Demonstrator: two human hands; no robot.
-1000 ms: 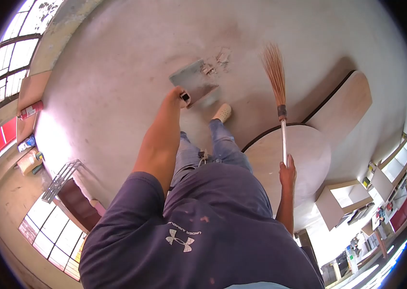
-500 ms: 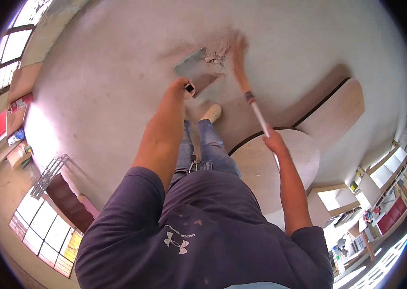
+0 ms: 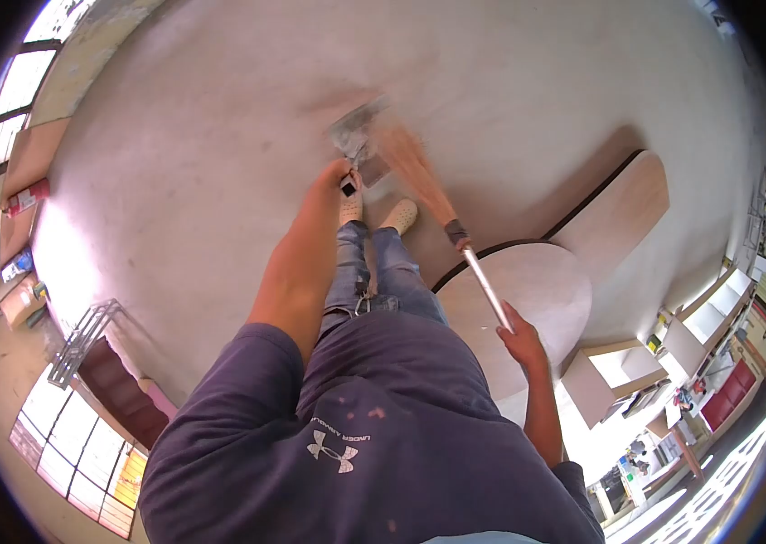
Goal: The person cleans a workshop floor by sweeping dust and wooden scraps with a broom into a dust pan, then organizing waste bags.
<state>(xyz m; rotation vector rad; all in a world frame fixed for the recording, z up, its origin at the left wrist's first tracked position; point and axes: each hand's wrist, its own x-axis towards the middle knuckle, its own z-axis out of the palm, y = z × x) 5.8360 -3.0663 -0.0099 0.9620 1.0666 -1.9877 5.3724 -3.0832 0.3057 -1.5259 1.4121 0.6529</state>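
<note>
My left hand is low in front of my legs, closed at the near side of a greyish dustpan that lies on the floor; the grip itself is partly hidden. Grey and whitish debris sits in the pan. My right hand is wrapped round the pale pole of a broom. Its brown bristles, blurred by motion, reach the right side of the dustpan and cover part of it.
A round wooden board with a dark edge lies right of my legs, and a long rounded board lies beyond it. Open wooden cabinets stand at the right. A metal frame is at the left, near the wall.
The broom head has swept left and nearer, from beyond the dustpan to its right side. Debris from the floor is now in the pan. My right hand has drawn back toward me.
</note>
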